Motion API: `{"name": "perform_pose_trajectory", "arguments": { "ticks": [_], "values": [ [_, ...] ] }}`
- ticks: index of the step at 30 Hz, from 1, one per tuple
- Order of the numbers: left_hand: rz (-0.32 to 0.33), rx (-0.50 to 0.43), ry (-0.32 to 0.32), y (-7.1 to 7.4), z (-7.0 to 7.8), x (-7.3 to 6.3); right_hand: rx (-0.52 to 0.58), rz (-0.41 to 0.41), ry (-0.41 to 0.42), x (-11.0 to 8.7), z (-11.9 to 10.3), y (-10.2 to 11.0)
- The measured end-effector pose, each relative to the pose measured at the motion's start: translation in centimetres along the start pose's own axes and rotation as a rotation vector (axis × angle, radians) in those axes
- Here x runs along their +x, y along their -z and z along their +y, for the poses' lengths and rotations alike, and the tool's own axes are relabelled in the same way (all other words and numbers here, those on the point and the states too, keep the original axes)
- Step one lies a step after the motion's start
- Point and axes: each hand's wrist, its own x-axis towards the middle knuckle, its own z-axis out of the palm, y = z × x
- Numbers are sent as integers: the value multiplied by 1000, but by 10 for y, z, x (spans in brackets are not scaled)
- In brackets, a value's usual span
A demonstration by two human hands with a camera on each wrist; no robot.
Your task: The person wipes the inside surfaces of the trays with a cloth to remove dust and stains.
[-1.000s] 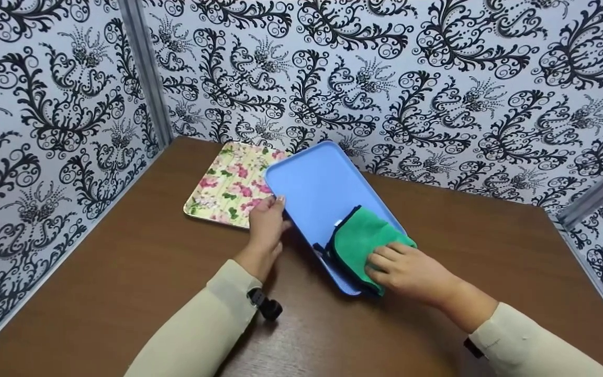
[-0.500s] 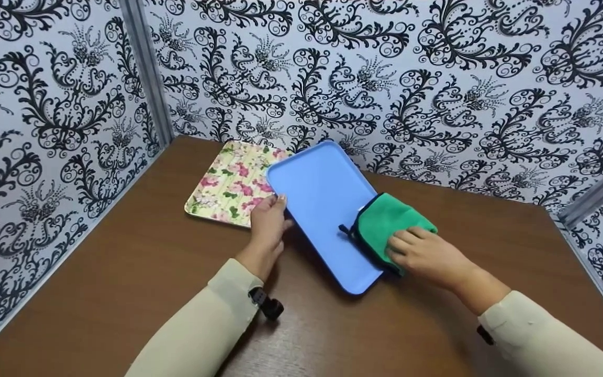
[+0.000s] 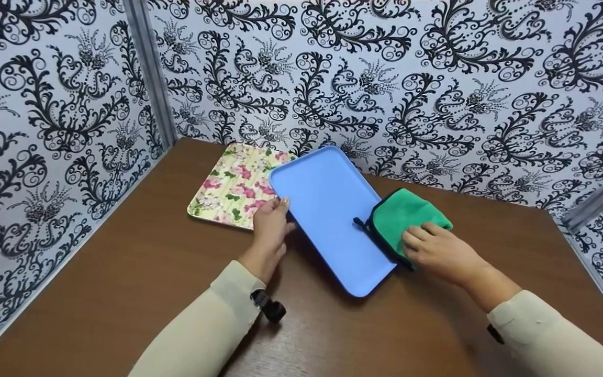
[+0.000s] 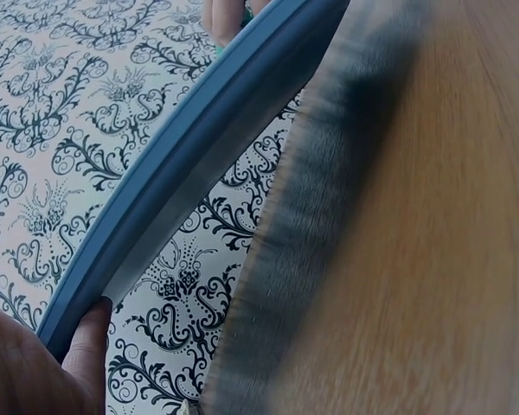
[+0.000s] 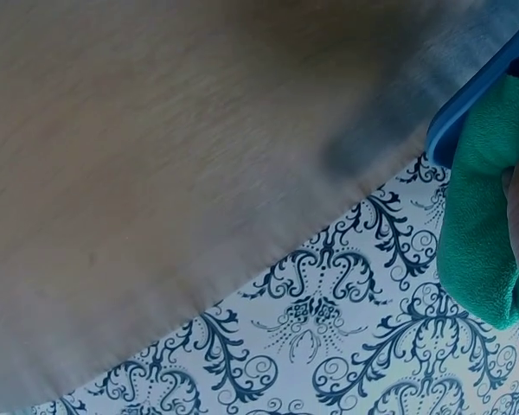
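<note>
A blue rectangular tray [image 3: 327, 209] is held tilted above the table. My left hand [image 3: 270, 222] grips its left edge, thumb on top and fingers underneath; the left wrist view shows the tray's underside edge [image 4: 156, 199] raised off the wood. At the tray's right edge, my right hand [image 3: 435, 248] holds a folded green cloth [image 3: 406, 214] with black trim and a small black loop. The cloth overlaps the tray's right rim and hangs past it. In the right wrist view the green cloth [image 5: 484, 216] is bunched under the fingers, beside the tray's corner.
A square flowered tray [image 3: 228, 191] in cream and pink lies flat at the back left, partly behind the blue tray. The brown wooden table [image 3: 139, 262] is enclosed by walls with a black-and-white scroll pattern [image 3: 359, 89].
My right hand has slid the cloth up and to the right across the blue tray, from its lower part to its right edge. The left hand stays gripping the tray, nearly still.
</note>
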Motion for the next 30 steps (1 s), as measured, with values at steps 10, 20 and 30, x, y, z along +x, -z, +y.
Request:
{"name": "perform_pose_trajectory", "arguments": {
  "ticks": [10,20,30],
  "values": [
    [10,-108,1,-6,-1,6,32,-19,-108,-19,22,0],
    [35,-137,16,-21,-5,12,94,-98,-373,-42,39,3],
    [12,-173,75,-39,-18,13,272,-79,-862,-64,25,-5]
  ]
}}
